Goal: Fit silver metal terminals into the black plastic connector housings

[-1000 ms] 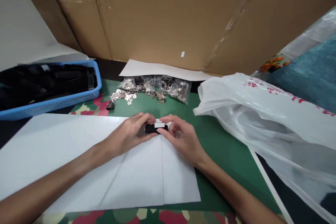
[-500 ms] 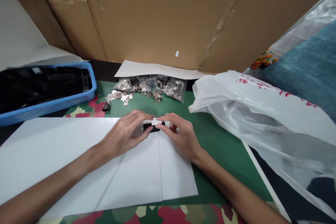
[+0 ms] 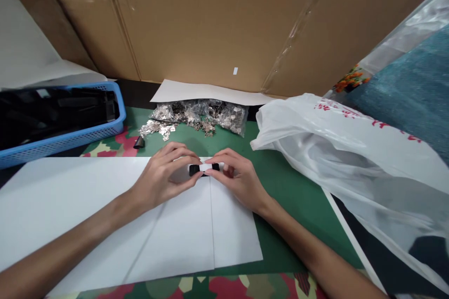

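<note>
Between my two hands is a small black plastic part (image 3: pixel 193 170) with a white strip (image 3: pixel 206 167) lying across its middle. My left hand (image 3: pixel 167 171) pinches its left side between thumb and fingers. From the other side, my right hand (image 3: pixel 236 174) grips the same part with thumb and forefinger at the white strip. Fingertips of both hands almost meet there and cover some of its edges. Beneath them lie white paper sheets (image 3: pixel 175 238) on a green mat (image 3: pixel 291 210).
A blue basket (image 3: pixel 121 119) of black parts stands at the left. Small metal pieces (image 3: pixel 163 128) spill near clear bags (image 3: pixel 233 119) at the back. A small black cone-shaped piece (image 3: pixel 139 142) lies nearby. A white plastic bag (image 3: pixel 308 126) fills the right, before a cardboard wall (image 3: pixel 196 23).
The white strip, raised at the part's far edge before, now lies flat across the black part. Both hands stay close together, with fingers slightly shifted.
</note>
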